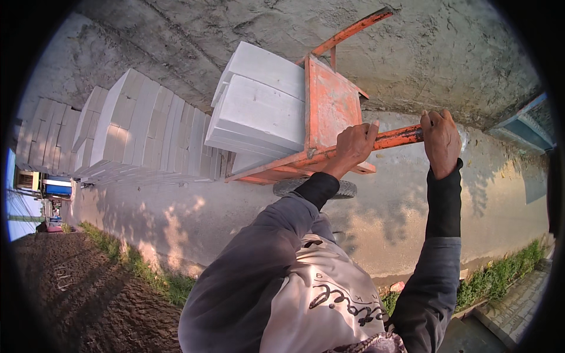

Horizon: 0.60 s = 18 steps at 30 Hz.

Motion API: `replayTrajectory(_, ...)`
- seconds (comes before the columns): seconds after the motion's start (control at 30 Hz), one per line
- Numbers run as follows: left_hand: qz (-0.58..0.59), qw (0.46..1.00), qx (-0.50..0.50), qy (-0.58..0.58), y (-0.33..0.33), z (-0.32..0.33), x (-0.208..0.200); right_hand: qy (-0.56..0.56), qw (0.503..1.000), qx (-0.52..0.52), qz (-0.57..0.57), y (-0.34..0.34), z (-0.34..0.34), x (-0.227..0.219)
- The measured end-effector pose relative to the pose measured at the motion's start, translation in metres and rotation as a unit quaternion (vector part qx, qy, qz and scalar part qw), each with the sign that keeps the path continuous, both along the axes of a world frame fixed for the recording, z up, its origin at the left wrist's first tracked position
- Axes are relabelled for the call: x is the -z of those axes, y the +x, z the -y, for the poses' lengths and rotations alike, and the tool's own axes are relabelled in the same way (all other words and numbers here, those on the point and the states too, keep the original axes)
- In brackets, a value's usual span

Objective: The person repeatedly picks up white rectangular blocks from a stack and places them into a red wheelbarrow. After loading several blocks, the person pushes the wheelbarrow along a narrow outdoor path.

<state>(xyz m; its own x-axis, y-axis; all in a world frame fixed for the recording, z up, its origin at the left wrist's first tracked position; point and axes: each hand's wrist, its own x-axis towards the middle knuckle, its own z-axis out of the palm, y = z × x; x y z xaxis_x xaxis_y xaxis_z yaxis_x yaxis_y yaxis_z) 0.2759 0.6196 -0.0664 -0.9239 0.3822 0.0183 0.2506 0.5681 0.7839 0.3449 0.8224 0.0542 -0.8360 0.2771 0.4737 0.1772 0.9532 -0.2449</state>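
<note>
An orange metal handcart (pixel 333 106) with worn paint stands in front of me, loaded with large pale concrete blocks (pixel 259 112) stacked against its upright end panel. My right hand (pixel 441 141) is closed around the scuffed end of the cart's near handle (pixel 399 137). Further along the same bar, close to the panel, my left hand (pixel 353 148) grips it with the fingers curled over; its underside is hidden. The cart's other handle (pixel 353 29) sticks out on the far side, with no hand on it. Part of a black tyre (pixel 347 189) shows beneath the frame.
Tall stacks of similar pale blocks (pixel 138 117) line the rough grey wall (pixel 435 59) at the left. A paved lane (pixel 235 217) runs under the cart, edged by grass (pixel 500 276) and dark soil (pixel 76 282). A blue-edged frame (pixel 524 115) stands at the far right.
</note>
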Motion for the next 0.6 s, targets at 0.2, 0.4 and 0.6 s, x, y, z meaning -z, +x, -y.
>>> replayTrajectory(0.2,-0.011,0.999,-0.021,0.023,0.006,-0.003,-0.001,0.114,0.99,-0.078,-0.004,-0.006,-0.008,-0.004)
replayTrajectory(0.4,-0.037,0.999,-0.036,0.006,0.003,-0.01,0.008,0.122,0.985,-0.116,0.032,-0.007,-0.018,-0.012)
replayTrajectory(0.6,-0.014,0.998,-0.058,0.03,0.01,-0.01,-0.005,0.075,0.977,-0.182,0.078,-0.006,-0.023,-0.027)
